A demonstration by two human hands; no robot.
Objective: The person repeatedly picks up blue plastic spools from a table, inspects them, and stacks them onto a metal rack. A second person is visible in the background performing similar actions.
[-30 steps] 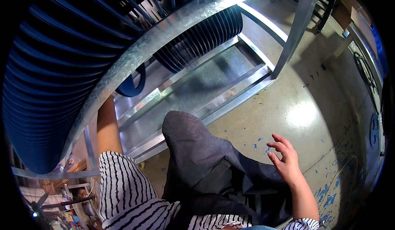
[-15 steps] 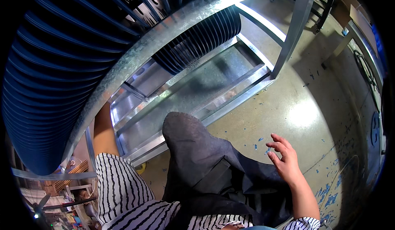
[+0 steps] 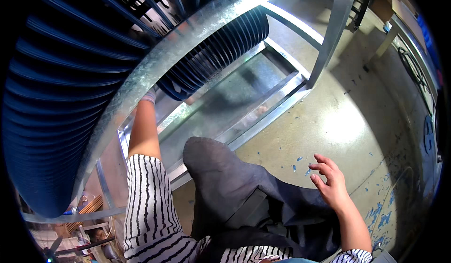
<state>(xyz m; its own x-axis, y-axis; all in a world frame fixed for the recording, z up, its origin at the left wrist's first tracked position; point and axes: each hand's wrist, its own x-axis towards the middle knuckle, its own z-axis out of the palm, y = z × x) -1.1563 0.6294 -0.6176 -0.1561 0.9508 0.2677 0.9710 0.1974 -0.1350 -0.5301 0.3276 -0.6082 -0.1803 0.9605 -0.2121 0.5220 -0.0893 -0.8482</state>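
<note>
My left arm [image 3: 144,129], in a black-and-white striped sleeve, reaches forward beneath a curved grey metal rail [image 3: 136,79]. A pale band shows at its wrist; the fingers of my left hand are hidden behind the rail. They are close to the near end of a row of dark blue, thin-edged rings or discs [image 3: 211,51] on the lower level of the metal frame. Whether the hand grips one cannot be seen. My right hand [image 3: 330,176] hangs over the floor at the right, fingers apart and loosely bent, holding nothing.
A large bank of blue curved slats [image 3: 61,103] fills the left. Under the ring row lies a metal tray [image 3: 230,96] in a frame with a slanted post [image 3: 331,42]. Blue flakes [image 3: 378,216] litter the floor. A table [image 3: 399,16] stands at far right.
My left forearm has moved right and forward under the rail. The lower ring row now reaches farther toward the near left, its end rings spread apart. My right hand stays open.
</note>
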